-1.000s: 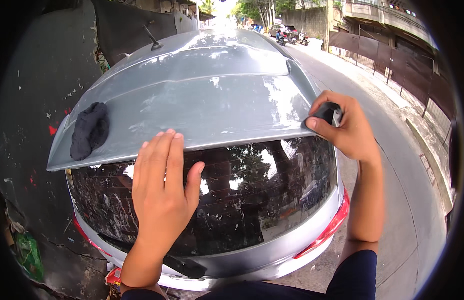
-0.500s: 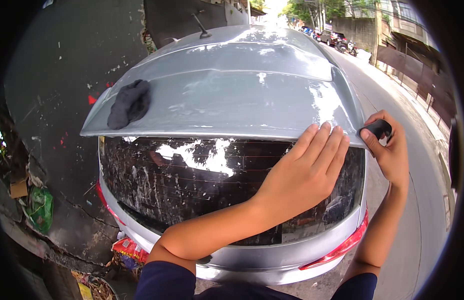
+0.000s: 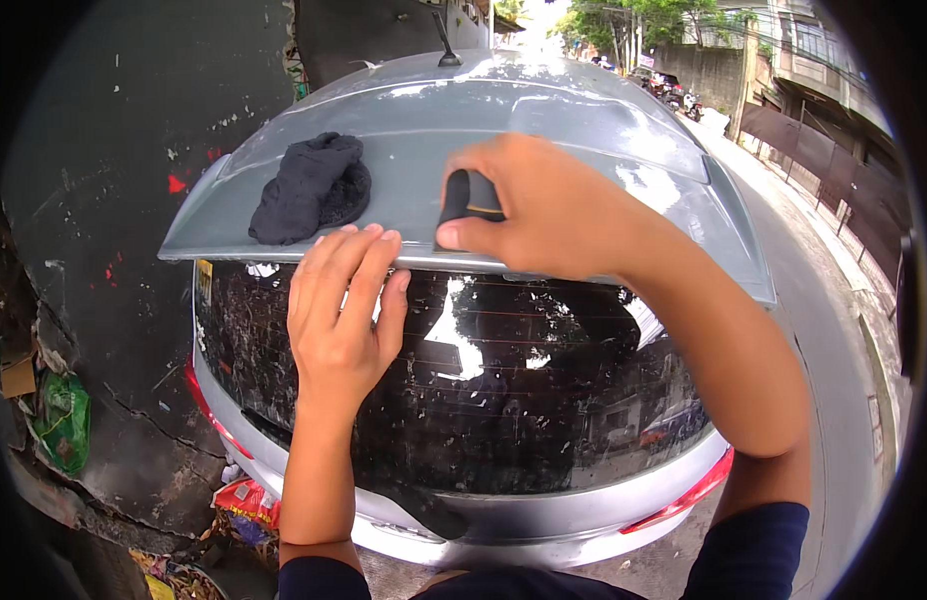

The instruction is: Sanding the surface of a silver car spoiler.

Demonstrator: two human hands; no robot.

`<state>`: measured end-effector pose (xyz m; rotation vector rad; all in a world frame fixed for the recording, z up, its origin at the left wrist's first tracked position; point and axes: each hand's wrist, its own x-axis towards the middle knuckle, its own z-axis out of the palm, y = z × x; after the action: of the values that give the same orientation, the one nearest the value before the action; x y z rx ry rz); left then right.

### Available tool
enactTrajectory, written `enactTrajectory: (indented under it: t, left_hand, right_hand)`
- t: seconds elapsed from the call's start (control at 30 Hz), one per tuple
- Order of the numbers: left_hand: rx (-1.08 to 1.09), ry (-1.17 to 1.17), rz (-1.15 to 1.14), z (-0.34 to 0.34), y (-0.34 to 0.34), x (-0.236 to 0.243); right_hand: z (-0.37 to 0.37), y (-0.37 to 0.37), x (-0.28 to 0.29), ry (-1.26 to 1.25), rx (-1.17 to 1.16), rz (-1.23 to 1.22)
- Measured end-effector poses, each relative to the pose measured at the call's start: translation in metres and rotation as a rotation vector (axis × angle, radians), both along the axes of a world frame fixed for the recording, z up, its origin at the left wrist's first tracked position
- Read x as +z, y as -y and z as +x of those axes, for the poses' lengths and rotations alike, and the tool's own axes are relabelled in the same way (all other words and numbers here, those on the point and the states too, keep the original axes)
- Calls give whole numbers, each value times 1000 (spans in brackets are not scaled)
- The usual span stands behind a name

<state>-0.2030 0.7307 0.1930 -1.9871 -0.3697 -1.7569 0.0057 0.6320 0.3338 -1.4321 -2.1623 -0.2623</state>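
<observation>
My right hand (image 3: 544,205) is closed around a folded black sheet (image 3: 471,197) that looks like sandpaper. It presses this near the rear edge of the grey spoiler (image 3: 409,205), a little right of its middle. My left hand (image 3: 336,320) holds nothing; its fingers are stretched out and slightly apart, with the tips resting on the spoiler's edge. Just beyond those fingertips lies a crumpled dark cloth (image 3: 309,190). Below the spoiler is the rear window (image 3: 504,400), spotted with whitish marks.
A dark, chipped wall (image 3: 114,200) stands close on the car's left side. At its foot are a green bag (image 3: 62,420) and a red packet (image 3: 249,500). A short antenna (image 3: 448,50) rises from the roof. The concrete road (image 3: 834,420) runs along the right, with parked vehicles far ahead.
My right hand has moved from the spoiler's right corner to near its middle, still holding the black sheet. My left hand has moved left along the edge to beside the cloth.
</observation>
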Motion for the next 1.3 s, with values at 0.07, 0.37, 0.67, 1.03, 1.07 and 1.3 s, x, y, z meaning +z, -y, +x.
enactTrajectory:
  t: [0.07, 0.37, 0.67, 1.03, 1.07, 1.3]
  left_hand:
    - [-31, 7, -7, 1, -2, -2]
    - [-117, 49, -9, 5, -4, 0]
    - [-154, 90, 5, 7, -11, -3]
    - [-146, 110, 23, 7, -17, -6]
    - [-130, 115, 20, 4, -20, -9]
    - [-186, 103, 102, 11, -26, -4]
  right_hand:
    - [-5, 7, 9, 9, -45, -84]
    - [67, 82, -6, -202, -201, -83]
    - [22, -21, 16, -92, -400, -7]
    - [22, -42, 23, -79, -406, -69]
    - [11, -32, 14, -64, -365, -104]
    - [26, -63, 36, -98, -520, -18]
